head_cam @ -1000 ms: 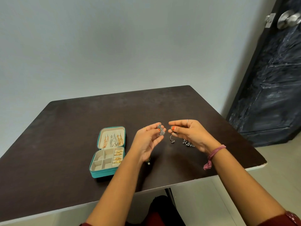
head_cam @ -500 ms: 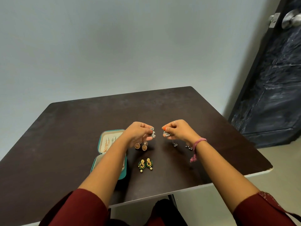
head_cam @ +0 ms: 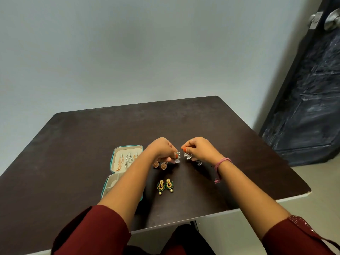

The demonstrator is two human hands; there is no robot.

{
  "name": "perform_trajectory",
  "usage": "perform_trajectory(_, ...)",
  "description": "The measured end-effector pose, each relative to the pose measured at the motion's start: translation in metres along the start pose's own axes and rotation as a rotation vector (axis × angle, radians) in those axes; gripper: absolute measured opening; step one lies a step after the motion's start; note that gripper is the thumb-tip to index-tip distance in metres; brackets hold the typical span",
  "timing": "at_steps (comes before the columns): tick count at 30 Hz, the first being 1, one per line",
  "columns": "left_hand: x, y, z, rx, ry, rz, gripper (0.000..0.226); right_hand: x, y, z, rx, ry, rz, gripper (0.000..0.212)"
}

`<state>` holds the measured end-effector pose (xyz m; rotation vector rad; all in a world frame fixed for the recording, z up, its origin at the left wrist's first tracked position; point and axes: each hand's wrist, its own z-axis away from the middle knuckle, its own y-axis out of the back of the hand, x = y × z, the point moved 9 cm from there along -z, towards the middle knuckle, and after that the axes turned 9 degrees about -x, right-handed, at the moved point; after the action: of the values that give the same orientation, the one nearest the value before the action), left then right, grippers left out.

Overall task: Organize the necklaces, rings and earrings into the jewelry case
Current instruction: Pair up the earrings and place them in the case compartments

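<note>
Jewelry case [head_cam: 112, 161]: teal, open, left on table [head_cam: 73, 144], no readable writing. Left hand [head_cam: 161, 150] pinches silver earring [head_cam: 177, 160]; right hand [head_cam: 199, 150] pinches matching earring [head_cam: 187, 155]. Green-gold earring pair [head_cam: 165, 185] near.

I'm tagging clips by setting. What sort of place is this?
Probably a room in a home: a plain wall, a dark door with a knob, and a small table with a jewelry case.

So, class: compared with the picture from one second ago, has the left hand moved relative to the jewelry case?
Yes. The left hand was right of the jewelry case; its forearm now lies across the tray.
</note>
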<state>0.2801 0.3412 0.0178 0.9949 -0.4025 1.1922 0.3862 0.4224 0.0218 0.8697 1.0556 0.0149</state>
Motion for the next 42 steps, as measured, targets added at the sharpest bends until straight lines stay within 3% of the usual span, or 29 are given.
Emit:
perform_trajectory(4, 0.000, -0.004, -0.012, -0.019, 0.079, -0.169, 0.005, -0.001, 0.001, -0.005, 0.016, 0.006, 0.098, 0.014)
perform_trajectory(7, -0.001, -0.008, -0.019, -0.043, 0.132, -0.255, 0.014, 0.001, -0.005, -0.010, -0.043, -0.009, 0.091, 0.012)
perform_trajectory(11, 0.004, 0.000, -0.026, 0.077, 0.089, -0.311, 0.019, -0.003, -0.006, -0.013, -0.115, 0.027, 0.102, 0.010)
perform_trajectory(16, 0.003, -0.007, -0.022, -0.028, 0.210, -0.364, 0.027, -0.006, -0.001, -0.012, -0.132, 0.043, 0.157, 0.010)
perform_trajectory(21, 0.005, -0.006, -0.019, -0.049, 0.230, -0.359, 0.012, -0.003, 0.000, -0.011, -0.172, 0.023, 0.115, 0.012)
perform_trajectory(24, 0.015, 0.002, -0.014, -0.007, 0.185, -0.376, 0.008, -0.002, 0.004, -0.010, -0.177, 0.012, 0.107, 0.013)
perform_trajectory(30, 0.049, 0.033, 0.004, 0.306, -0.065, -0.311, 0.015, 0.000, 0.033, -0.006, -0.070, 0.039, 0.056, 0.010)
perform_trajectory(37, 0.065, -0.009, 0.014, 0.219, -0.158, -0.213, 0.024, 0.020, 0.064, -0.002, 0.085, 0.053, 0.141, 0.008)
perform_trajectory(42, 0.044, -0.059, 0.007, 0.144, -0.133, -0.071, 0.014, 0.035, 0.065, 0.001, 0.137, 0.032, 0.193, 0.010)
